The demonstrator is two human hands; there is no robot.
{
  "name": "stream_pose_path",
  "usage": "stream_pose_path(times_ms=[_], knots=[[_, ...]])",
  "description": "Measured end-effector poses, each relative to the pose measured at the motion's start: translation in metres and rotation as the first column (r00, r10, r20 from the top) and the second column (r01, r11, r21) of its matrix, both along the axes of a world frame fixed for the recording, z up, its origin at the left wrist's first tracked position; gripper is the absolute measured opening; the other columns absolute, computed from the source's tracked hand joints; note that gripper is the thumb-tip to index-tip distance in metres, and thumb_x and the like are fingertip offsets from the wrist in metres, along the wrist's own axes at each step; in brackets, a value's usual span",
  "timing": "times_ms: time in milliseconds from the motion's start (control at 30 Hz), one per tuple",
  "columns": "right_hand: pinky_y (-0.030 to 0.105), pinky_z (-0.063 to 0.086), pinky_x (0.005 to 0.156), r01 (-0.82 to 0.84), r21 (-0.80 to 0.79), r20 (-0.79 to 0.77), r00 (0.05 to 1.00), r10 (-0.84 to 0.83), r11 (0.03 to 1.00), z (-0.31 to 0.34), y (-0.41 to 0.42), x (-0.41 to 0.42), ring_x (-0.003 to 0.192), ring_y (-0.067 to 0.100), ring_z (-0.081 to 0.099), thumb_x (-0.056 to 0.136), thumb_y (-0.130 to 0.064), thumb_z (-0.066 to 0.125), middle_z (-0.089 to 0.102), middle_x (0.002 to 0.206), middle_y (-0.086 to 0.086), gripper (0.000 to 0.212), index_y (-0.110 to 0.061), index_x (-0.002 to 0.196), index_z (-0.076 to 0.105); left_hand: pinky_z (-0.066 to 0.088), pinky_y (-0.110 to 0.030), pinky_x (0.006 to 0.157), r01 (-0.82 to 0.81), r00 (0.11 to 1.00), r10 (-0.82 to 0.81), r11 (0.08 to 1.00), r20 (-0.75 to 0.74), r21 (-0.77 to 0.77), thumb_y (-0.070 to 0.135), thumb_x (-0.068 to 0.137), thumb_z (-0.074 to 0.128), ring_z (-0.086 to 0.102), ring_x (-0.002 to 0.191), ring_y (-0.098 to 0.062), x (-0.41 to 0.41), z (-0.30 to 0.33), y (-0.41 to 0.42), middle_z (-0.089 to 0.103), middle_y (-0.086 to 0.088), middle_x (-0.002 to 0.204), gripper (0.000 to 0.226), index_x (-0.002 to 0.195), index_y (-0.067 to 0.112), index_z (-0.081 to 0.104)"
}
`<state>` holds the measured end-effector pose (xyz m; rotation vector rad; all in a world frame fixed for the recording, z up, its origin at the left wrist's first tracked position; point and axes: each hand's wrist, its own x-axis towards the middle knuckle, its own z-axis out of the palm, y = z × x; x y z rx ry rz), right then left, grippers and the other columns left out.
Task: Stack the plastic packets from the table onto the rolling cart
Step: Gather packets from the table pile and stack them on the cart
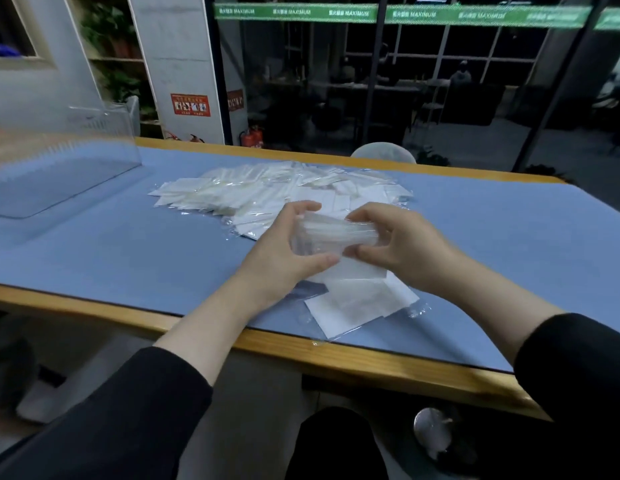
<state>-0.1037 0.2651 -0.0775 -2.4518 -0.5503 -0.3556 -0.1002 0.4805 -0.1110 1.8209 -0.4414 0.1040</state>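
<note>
We are squaring up a small bundle of packets [331,233] between both hands, just above the counter [135,244]. To do this well, we judge that we should be tapping the edges even and keeping light, level pressure from both sides, since slippery plastic sleeves will likely fan out or slide if we are squeezing unevenly.

Our left hand [284,244] is curling round the bundle's left end, thumb underneath and fingers over the top. Our right hand [395,240] is pinching the right end the same way, so each grip is narrow and holding the bundle. The bundle is sitting between the two palms, lifted clear of the surface.

Directly below our hands, a few flat packets [360,299] are lying near the counter's front edge. The large loose pile of packets [274,192] is spreading out just beyond our fingertips. A clear plastic tray [59,168] is standing at the far left. We are not seeing the rolling cart in this view.
</note>
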Motion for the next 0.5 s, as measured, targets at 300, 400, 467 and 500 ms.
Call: stream_pose_path(times_ms=[300, 400, 467, 500], knots=[[0.033, 0.043, 0.070, 0.394, -0.226, -0.177, 0.883, -0.435, 0.891, 0.008, -0.002, -0.007, 0.087, 0.016, 0.057, 0.089, -0.064, 0.058, 0.064, 0.099, -0.006, 0.041, -0.024, 0.099, 0.064, 0.054, -0.031, 0.084, -0.472, 0.879, 0.477, 0.865, -0.013, -0.171, 0.021, 0.085, 0.079, 0.067, 0.098, -0.010, -0.007, -0.022, 0.041, 0.070, 0.011, 0.103, 0.035, 0.108, 0.037, 0.059], [0.034, 0.049, 0.075, 0.297, -0.428, -0.291, 0.849, -0.441, 0.854, -0.001, 0.007, -0.018, 0.089, 0.020, 0.061, 0.083, -0.072, 0.061, 0.068, 0.095, 0.000, 0.055, -0.018, 0.094, 0.064, 0.055, -0.042, 0.092, -0.465, 0.885, 0.463, 0.879, -0.044, -0.103, 0.026, 0.084, 0.079, 0.063, 0.107, -0.020, -0.002, -0.025, 0.037, 0.065, 0.001, 0.120, 0.050, 0.123, 0.033, 0.050], [0.035, 0.051, 0.079, 0.290, -0.434, -0.315, 0.838, -0.446, 0.853, -0.007, 0.015, -0.019, 0.089, 0.021, 0.061, 0.080, -0.072, 0.064, 0.067, 0.093, 0.002, 0.060, -0.015, 0.095, 0.064, 0.054, -0.041, 0.090, -0.460, 0.888, 0.457, 0.885, -0.047, -0.069, 0.025, 0.085, 0.079, 0.061, 0.108, -0.021, -0.001, -0.024, 0.035, 0.061, -0.001, 0.122, 0.052, 0.125, 0.034, 0.047], [0.036, 0.051, 0.080, 0.293, -0.433, -0.323, 0.832, -0.450, 0.853, -0.009, 0.018, -0.018, 0.088, 0.022, 0.060, 0.079, -0.072, 0.065, 0.066, 0.091, 0.001, 0.059, -0.014, 0.093, 0.062, 0.053, -0.038, 0.088, -0.459, 0.888, 0.457, 0.886, -0.046, -0.067, 0.024, 0.086, 0.079, 0.060, 0.108, -0.021, 0.000, -0.024, 0.035, 0.060, -0.001, 0.122, 0.053, 0.126, 0.035, 0.046]])
